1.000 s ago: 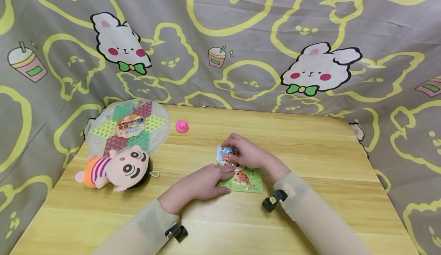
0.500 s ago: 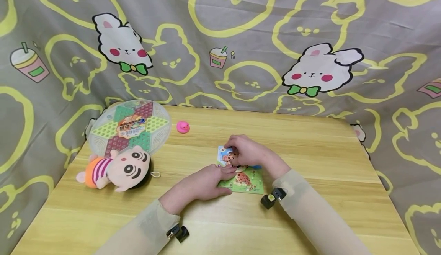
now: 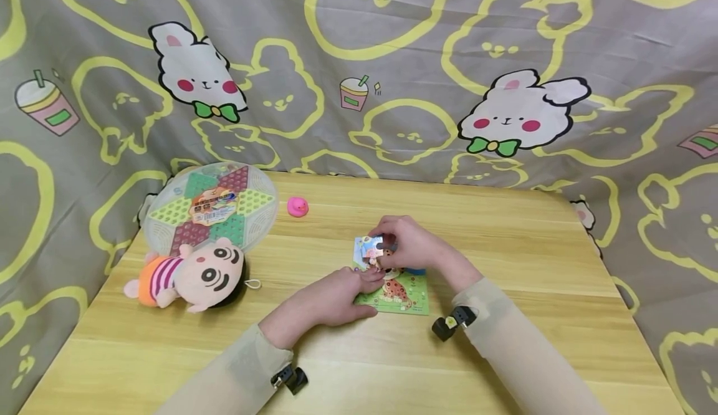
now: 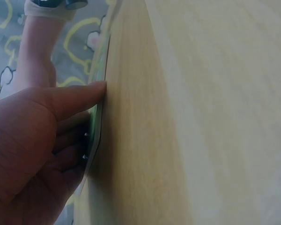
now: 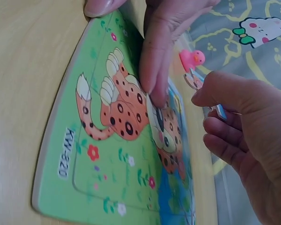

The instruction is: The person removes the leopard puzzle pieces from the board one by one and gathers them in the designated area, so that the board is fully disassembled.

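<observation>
A leopard jigsaw puzzle on a green board lies flat at the middle of the table. My right hand pinches a small jigsaw piece between thumb and fingers. The piece is tilted up, raised off the board's upper left part; in the right wrist view the piece is seen nearly edge-on. My left hand rests on the board's left side, its fingers extended over the leopard's face. In the left wrist view the left thumb touches the board's edge.
Left of the puzzle lies a plush doll with a striped shirt and a hanging loop. Behind the doll is a round Chinese checkers board. A pink rubber duck sits beside it. A patterned curtain closes off the table's back.
My right hand has lifted the jigsaw piece from the upper left of the puzzle, tilting it upright and drawing it slightly right. The left hand stays where it was.
</observation>
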`<state>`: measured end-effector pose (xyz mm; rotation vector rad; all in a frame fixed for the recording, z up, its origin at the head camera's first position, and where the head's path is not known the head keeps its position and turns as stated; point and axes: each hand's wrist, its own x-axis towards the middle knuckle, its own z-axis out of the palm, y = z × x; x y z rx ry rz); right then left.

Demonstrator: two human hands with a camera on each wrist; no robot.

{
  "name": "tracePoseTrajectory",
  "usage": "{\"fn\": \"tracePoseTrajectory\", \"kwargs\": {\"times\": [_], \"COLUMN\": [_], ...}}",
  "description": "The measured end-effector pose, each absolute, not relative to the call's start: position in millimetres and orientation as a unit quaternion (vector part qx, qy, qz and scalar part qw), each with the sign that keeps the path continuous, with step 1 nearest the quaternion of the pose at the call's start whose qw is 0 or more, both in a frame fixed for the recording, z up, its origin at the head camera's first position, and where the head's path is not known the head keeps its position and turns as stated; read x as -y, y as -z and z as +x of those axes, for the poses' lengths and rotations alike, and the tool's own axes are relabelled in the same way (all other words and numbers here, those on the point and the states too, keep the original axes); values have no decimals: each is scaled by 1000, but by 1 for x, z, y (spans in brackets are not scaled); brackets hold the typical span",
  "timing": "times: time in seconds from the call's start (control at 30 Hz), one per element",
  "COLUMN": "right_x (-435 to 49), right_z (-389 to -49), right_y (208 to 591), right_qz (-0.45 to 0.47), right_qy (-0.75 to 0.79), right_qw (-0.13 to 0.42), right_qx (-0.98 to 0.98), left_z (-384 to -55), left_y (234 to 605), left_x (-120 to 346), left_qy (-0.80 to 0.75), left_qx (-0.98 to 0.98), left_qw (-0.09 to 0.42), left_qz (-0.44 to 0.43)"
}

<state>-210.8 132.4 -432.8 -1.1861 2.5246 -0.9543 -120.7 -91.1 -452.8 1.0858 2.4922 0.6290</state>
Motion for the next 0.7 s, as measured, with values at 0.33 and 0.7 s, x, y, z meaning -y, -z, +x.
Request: {"fn": "tracePoseTrajectory", "kwargs": {"times": [0.33,0.7], "right_x": [-160,-199], "right_z": [-206,-205], "right_y": [425,418], "right_qz": [-374,-334], "right_qy": [325,337], "right_qw": [76,61], "right_qx": [-865,-878], "left_z": [-119,-119], "left_y": [452,451], "left_x": [91,90], "left_qy": [-217,-220], "left_qx": [-882,-881], "left_qw": [183,184], "left_qz": [377,377]}}
